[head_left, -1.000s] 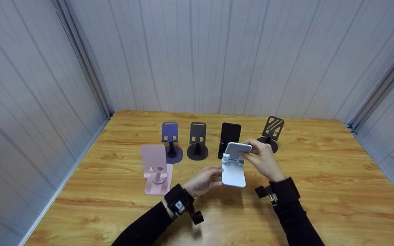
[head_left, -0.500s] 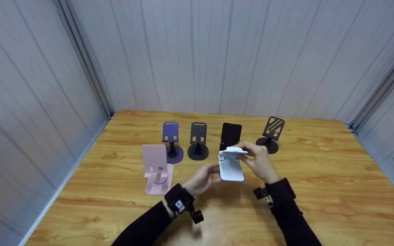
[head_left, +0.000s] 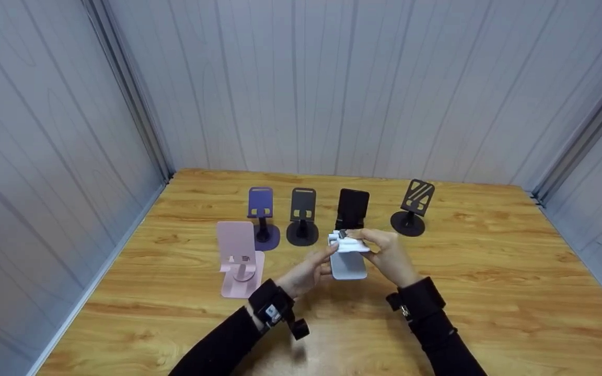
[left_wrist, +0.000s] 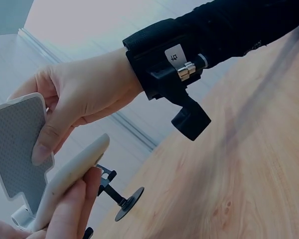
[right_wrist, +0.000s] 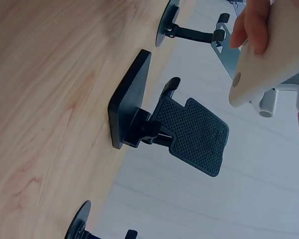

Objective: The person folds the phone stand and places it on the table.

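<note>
A white phone stand (head_left: 349,267), partly folded, is held above the wooden table by both hands. Its base shows as a pale slab in the left wrist view, and a grey textured pad (left_wrist: 17,144) lines its holder plate. My left hand (head_left: 303,274) grips the base and hinge end from the left, with fingers (left_wrist: 69,211) along the slab. From the right, my right hand (head_left: 391,257) pinches the holder plate, thumb against the pad. Just behind stands a black phone stand (head_left: 353,204), its lower part hidden by the white one.
A pink phone stand (head_left: 236,239) stands left of my left hand. Purple (head_left: 260,201) and dark grey (head_left: 302,201) stands are behind it in a row. A dark stand with slanted cut-outs (head_left: 419,196) is at the back right. Pale panelled walls (head_left: 322,89) enclose the table.
The white stand's holder plate has folded down toward its base, and the whole stand has shifted slightly left. My right hand moved left and down with it; the other stands stayed put.
</note>
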Tool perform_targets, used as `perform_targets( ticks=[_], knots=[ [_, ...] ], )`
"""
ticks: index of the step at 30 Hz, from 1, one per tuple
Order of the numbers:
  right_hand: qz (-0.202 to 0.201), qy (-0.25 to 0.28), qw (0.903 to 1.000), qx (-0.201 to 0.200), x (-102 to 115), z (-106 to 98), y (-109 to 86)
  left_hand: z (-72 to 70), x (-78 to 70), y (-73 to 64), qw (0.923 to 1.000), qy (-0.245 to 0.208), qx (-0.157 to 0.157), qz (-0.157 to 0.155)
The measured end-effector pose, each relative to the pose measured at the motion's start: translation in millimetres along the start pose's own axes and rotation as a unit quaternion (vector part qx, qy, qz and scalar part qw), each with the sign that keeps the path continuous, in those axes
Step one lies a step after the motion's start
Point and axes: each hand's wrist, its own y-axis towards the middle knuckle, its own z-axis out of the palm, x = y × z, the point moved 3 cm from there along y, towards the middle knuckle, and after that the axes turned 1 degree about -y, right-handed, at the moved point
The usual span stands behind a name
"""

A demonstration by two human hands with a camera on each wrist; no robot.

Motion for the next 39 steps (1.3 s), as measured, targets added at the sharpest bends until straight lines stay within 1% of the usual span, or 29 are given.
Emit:
perform_targets(
  ticks=[2, 4, 6, 8, 10, 11, 13, 15, 17, 18, 19, 21, 24, 25, 27, 28, 30, 33, 39],
  knots=[
    [0.005, 0.015, 0.9996, 0.021, -1.1, -1.7, -0.1, -1.0, -0.1, 0.2, 1.0000, 0.004, 0.000, -0.003],
    [0.024, 0.050, 0.9969, 0.056, -3.9, -4.8, -0.2, -2.2, -0.9, 0.3, 1.0000, 0.001, -0.002, -0.006],
    [0.061, 0.102, 0.9884, 0.095, -7.8, -9.1, -1.7, -3.8, -1.7, 0.2, 1.0000, -0.006, -0.005, -0.005],
    [0.103, 0.154, 0.9746, 0.126, -11.0, -13.1, -4.0, -5.4, -2.6, 0.1, 0.9999, -0.011, -0.007, -0.002],
    [0.156, 0.207, 0.9547, 0.146, -14.1, -15.6, -7.4, -6.9, -3.0, 0.0, 0.9997, -0.022, -0.010, 0.000],
    [0.184, 0.218, 0.9470, 0.148, -15.1, -16.3, -9.1, -7.3, -3.0, -0.1, 0.9996, -0.026, -0.011, 0.000],
    [0.251, 0.241, 0.9286, 0.128, -16.8, -16.7, -11.9, -7.8, -3.0, 0.1, 0.9994, -0.034, -0.009, 0.001],
    [0.329, 0.259, 0.9031, 0.097, -18.2, -16.1, -14.9, -7.8, -3.2, 0.9, 0.9991, -0.043, -0.005, 0.003],
    [0.393, 0.275, 0.8743, 0.075, -18.9, -15.2, -18.5, -7.7, -3.5, 1.8, 0.9987, -0.050, -0.001, 0.006],
    [0.419, 0.293, 0.8564, 0.069, -18.9, -14.5, -20.2, -7.6, -3.8, 2.2, 0.9985, -0.055, 0.000, 0.007],
    [0.438, 0.309, 0.8407, 0.074, -18.8, -13.6, -22.1, -7.6, -3.9, 2.5, 0.9983, -0.058, 0.001, 0.009],
    [0.457, 0.336, 0.8163, 0.106, -18.6, -11.9, -25.9, -8.1, -4.1, 2.6, 0.9979, -0.064, -0.003, 0.011],
    [0.467, 0.379, 0.7846, 0.149, -18.8, -9.3, -30.8, -9.1, -3.6, 3.2, 0.9976, -0.067, -0.010, 0.011],
    [0.469, 0.389, 0.7772, 0.157, -19.2, -8.5, -32.3, -9.4, -3.3, 3.5, 0.9978, -0.065, -0.011, 0.010],
    [0.473, 0.406, 0.7651, 0.160, -20.0, -7.0, -34.5, -9.7, -2.6, 4.0, 0.9982, -0.058, -0.011, 0.006],
    [0.475, 0.413, 0.7606, 0.159, -20.6, -6.1, -35.3, -9.7, -2.3, 4.2, 0.9984, -0.055, -0.011, 0.003],
    [0.477, 0.424, 0.7548, 0.153, -21.1, -4.7, -36.3, -10.0, -1.9, 4.0, 0.9987, -0.050, -0.012, -0.002],
    [0.477, 0.435, 0.7499, 0.146, -21.6, -3.9, -37.1, -9.9, -2.5, 3.7, 0.9988, -0.046, -0.016, -0.005],
    [0.461, 0.455, 0.7466, 0.152, -22.8, -3.1, -37.9, -9.0, -3.1, 3.4, 0.9990, -0.044, -0.010, 0.006]
  ],
)
